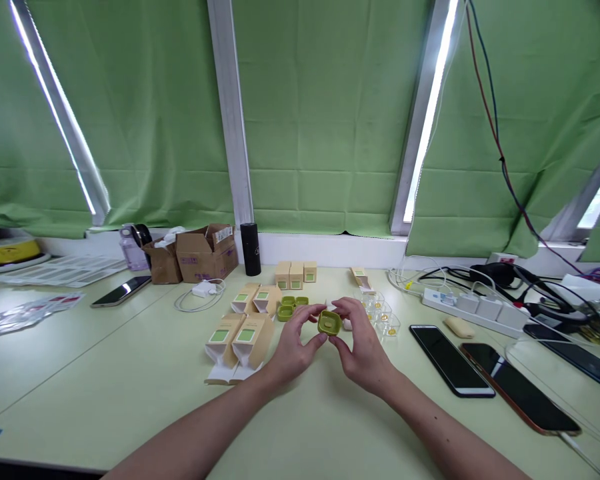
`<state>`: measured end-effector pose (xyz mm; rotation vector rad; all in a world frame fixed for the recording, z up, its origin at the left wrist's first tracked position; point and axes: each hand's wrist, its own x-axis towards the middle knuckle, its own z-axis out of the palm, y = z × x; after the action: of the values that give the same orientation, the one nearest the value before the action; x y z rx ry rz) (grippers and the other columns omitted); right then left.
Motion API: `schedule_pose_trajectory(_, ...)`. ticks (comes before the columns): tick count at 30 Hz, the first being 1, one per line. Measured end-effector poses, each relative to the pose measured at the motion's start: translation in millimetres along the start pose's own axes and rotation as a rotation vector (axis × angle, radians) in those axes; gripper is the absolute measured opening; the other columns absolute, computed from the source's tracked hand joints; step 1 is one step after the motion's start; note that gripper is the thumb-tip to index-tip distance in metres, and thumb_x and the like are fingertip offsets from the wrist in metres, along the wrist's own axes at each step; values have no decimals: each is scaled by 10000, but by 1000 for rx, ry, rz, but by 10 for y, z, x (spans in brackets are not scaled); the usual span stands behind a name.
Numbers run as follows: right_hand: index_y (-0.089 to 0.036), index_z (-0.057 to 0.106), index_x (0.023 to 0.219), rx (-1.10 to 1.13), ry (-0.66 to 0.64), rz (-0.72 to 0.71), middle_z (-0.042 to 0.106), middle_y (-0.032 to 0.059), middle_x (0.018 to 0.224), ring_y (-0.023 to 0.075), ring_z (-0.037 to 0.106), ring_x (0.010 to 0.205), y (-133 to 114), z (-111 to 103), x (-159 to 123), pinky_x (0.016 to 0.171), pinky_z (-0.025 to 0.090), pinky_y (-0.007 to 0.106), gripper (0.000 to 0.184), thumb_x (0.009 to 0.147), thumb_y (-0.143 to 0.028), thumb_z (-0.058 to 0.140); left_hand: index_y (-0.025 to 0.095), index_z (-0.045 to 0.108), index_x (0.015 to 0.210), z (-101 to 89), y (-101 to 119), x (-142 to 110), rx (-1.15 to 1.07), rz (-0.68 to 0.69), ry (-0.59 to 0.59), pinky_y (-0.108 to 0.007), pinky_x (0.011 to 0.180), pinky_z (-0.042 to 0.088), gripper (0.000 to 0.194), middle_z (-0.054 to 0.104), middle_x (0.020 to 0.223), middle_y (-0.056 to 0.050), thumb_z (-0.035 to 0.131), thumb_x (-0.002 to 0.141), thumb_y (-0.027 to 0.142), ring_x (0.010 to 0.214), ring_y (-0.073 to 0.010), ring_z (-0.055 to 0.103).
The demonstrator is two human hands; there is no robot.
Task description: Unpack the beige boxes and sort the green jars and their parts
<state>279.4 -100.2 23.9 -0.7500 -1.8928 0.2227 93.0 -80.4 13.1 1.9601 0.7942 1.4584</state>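
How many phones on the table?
4: left phone near the brown carton; at right, white-edged phone, orange-edged phone, dark phone at picture edge. Others may be hidden.

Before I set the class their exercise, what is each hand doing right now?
Left hand: fingers closed on one side of the small green container.
Right hand: fingers closed on its other side.

Around two hands (297, 345) (363, 350), four green tubs (329, 323), one held, three at ten o'clock, eight tan boxes (247, 331), four at nine, three at eleven, one at one, two brown boxes (195, 259) at ten, four phones (451, 360), one at nine, three at three
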Motion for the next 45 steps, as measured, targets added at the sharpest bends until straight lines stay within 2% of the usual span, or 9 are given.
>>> schedule_pose_trajectory(4,-243,450,1345,-64,-12,-63,508,153,1291,298,534,1265,-8,-30,20,1029,552,495,527,867,-33,526,252,668,1266,11,48,17,105,17,20,-432,944,519,433,676,1168,-90,764,846,209,1085,-248,596)
schedule_pose_trajectory(8,-226,482,1323,-111,7,-84,526,157,1274,291,554,1243,-35,-71,30,1006,560,466,467,889,-58,527,247,688,1190,18,88,33,140,23,53,-424,937,523,408,676,1145,-81,778,807,140,1104,-249,589)
schedule_pose_trajectory(14,-229,619,1197,-280,120,-125,568,131,1178,268,592,1043,-10,-65,24,851,562,435,286,932,-132,572,248,681,1145,27,64,27,188,60,102,-427,955,527,425,682,1141,-69,793,765,95,1107,-249,608)
schedule_pose_trajectory(18,-231,704,1067,-394,143,-177,597,95,1006,256,550,961,9,-52,32,770,516,398,224,922,-103,592,249,678,1153,52,70,-2,221,129,68,-441,978,522,437,687,1120,-67,785,768,73,1120,-257,597)
schedule_pose_trajectory(21,-229,731,980,-424,145,-199,599,87,964,248,529,937,8,-49,38,738,484,377,210,906,-80,603,251,670,1182,60,87,-22,247,173,38,-454,983,518,461,689,1133,-72,774,776,59,1136,-270,583)
schedule_pose_trajectory(28,-218,728,889,-448,155,-200,593,79,932,243,499,922,14,-29,33,739,449,374,213,879,-44,605,249,654,1197,56,101,-32,281,242,32,-447,978,521,470,694,1135,-69,754,789,39,1126,-262,573)
schedule_pose_trajectory(45,-198,625,831,-498,132,-201,557,68,847,237,466,867,-23,-17,41,739,405,374,214,909,-24,530,253,669,1208,53,108,-15,340,239,53,-489,971,517,421,707,1134,-81,742,825,95,1126,-289,584)
